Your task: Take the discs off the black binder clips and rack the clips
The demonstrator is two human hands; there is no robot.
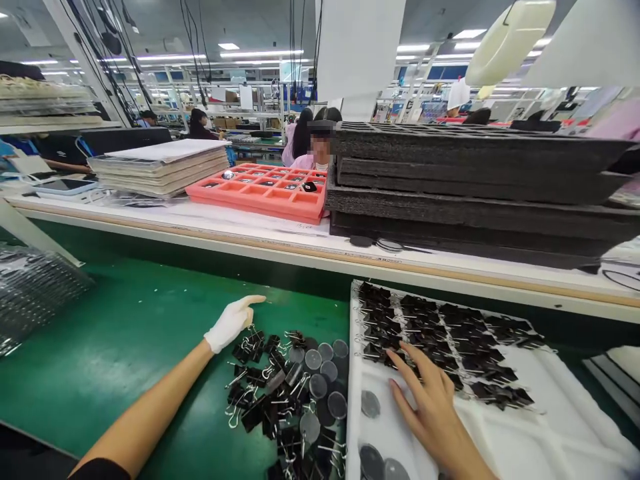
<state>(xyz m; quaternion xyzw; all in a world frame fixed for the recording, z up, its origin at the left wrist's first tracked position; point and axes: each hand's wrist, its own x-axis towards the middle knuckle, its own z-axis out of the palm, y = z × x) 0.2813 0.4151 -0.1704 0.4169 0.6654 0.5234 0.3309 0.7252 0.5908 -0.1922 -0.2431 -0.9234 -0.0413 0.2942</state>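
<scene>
My left hand (pixel 233 323), in a white glove that leaves the fingertips bare, hovers over the green mat just beyond a heap of black binder clips (pixel 267 400). Its index finger points right, and nothing shows in it. Round clear-grey discs (pixel 319 385) lie at the heap's right side. Over the white tray (pixel 555 393), my bare right hand (pixel 430 407) has its fingers apart, the tips at the near end of the left row of binder clips (pixel 380 323). Whether they touch a clip I cannot tell. Several discs (pixel 373 460) also lie in the tray, left of that hand.
A raised shelf (pixel 240 243) runs across behind the mat. On it stand black foam trays (pixel 465 207), a red compartment tray (pixel 255 203) and stacked pale trays (pixel 160 173). Clear plastic trays (pixel 37 293) sit at far left. A person (pixel 320 150) is beyond the shelf.
</scene>
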